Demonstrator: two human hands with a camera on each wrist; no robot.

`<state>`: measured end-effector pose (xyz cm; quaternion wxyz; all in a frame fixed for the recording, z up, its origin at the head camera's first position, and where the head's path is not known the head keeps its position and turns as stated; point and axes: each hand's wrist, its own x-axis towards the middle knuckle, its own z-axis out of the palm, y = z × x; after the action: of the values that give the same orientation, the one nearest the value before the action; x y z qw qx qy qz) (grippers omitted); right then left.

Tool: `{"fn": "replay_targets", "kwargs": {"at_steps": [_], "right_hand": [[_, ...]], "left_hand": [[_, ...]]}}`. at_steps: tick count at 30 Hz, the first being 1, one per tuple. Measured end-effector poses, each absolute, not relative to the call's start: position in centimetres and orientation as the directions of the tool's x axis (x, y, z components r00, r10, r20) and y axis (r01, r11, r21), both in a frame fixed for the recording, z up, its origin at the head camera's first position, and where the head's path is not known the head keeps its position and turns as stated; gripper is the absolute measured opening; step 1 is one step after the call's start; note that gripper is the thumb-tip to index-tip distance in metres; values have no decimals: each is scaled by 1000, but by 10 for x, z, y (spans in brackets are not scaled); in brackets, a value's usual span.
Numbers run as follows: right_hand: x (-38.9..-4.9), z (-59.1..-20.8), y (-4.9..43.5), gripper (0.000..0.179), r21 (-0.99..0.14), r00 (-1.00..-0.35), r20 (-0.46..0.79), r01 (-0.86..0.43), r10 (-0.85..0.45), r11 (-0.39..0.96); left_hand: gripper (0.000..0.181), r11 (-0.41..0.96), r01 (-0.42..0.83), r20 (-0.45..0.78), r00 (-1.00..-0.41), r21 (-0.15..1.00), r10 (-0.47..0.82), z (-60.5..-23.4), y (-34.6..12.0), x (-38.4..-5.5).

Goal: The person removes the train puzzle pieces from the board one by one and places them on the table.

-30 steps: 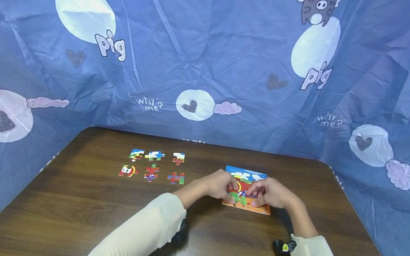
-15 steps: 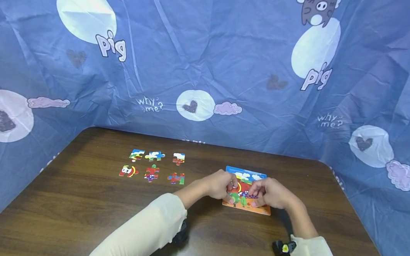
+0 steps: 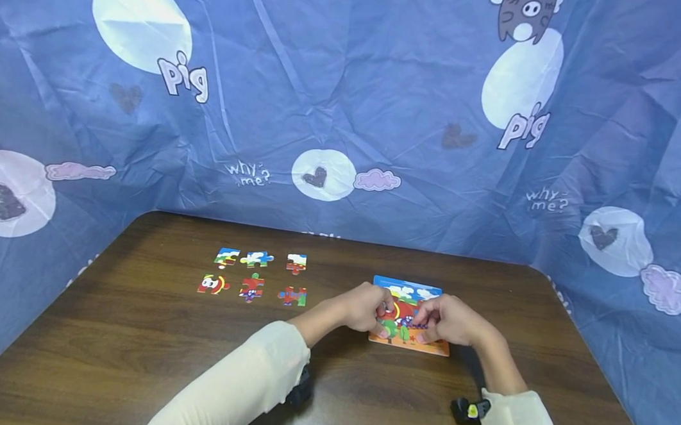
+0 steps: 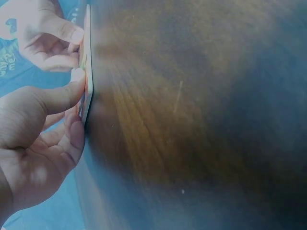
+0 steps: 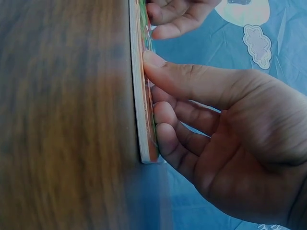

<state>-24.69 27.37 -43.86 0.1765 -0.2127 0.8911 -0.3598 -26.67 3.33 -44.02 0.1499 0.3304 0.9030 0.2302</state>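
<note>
A small picture jigsaw puzzle point(image 3: 408, 348) in a flat tray with a blue top border and orange lower border lies on the right of the table. My left hand point(image 3: 364, 308) is over its left side, thumb and bent fingertips resting on the picture. Over the right side, my right hand point(image 3: 453, 319) touches the surface the same way. In the left wrist view the left hand point(image 4: 38, 129) has its thumb and fingers at the puzzle's face point(image 4: 87, 98). The right wrist view shows the right hand's thumb point(image 5: 180, 79) and fingertips against it. Palms cover part of the picture.
Several loose puzzle pieces point(image 3: 252, 288) lie in two rows on the left of the brown wooden table point(image 3: 137, 337). A blue printed cloth point(image 3: 347, 78) hangs behind and at both sides, meeting the table's far edge.
</note>
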Motion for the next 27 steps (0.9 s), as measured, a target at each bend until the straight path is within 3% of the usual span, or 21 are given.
{"fn": "replay_targets", "kwargs": {"at_steps": [17,27], "right_hand": [[-247,-437,271,20,-716,-853,-191,-217,-485,663],[-246,-436,270,19,-703,-863,-202,-202,-464,681]], "left_hand": [[43,667,558,-82,-734,494,674,-437,36,-268],[26,585,518,-27,-734,624,679,-436,25,-267]]}}
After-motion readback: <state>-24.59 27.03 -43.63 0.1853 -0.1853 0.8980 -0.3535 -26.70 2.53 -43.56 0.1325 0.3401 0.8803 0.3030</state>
